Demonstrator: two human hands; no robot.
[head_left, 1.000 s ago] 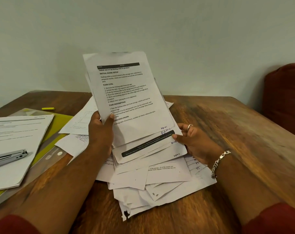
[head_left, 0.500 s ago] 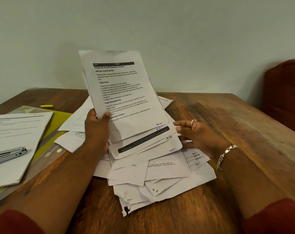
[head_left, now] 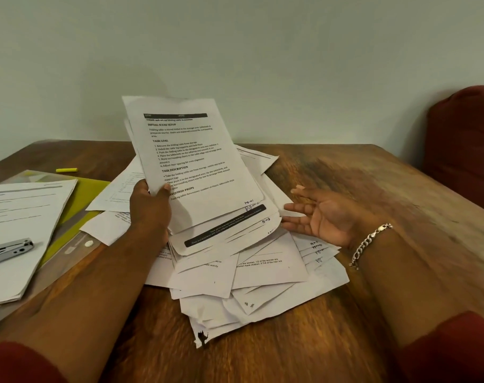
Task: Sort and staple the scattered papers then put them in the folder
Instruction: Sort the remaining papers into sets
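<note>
A person's left hand (head_left: 149, 208) grips a fanned bundle of printed sheets (head_left: 196, 172) by its left edge, thumb on the front page, holding it tilted upright over a loose heap of papers (head_left: 263, 283) in the middle of a wooden table (head_left: 373, 189). Most of that hand's fingers are hidden behind the bundle. The right hand (head_left: 321, 217) hovers just right of the bundle, palm up, fingers straight and spread, holding nothing; whether its fingertips touch the sheets is hard to tell. A silver chain bracelet (head_left: 369, 241) circles that wrist. The heap's lower pages overlap at odd angles, and the nearest corner looks torn. At the left, cut off by the frame edge, a neat stack of pages (head_left: 22, 230) lies on a yellow-green folder (head_left: 86, 194) with a clear plastic cover, and a grey metal stapler (head_left: 8, 251), only partly visible, rests on the stack. A small yellow highlighter (head_left: 66, 170) lies far left. The table's right side shows bare, glossy, grained wood. A dark red cushion (head_left: 465, 145) is cropped at the right edge.
</note>
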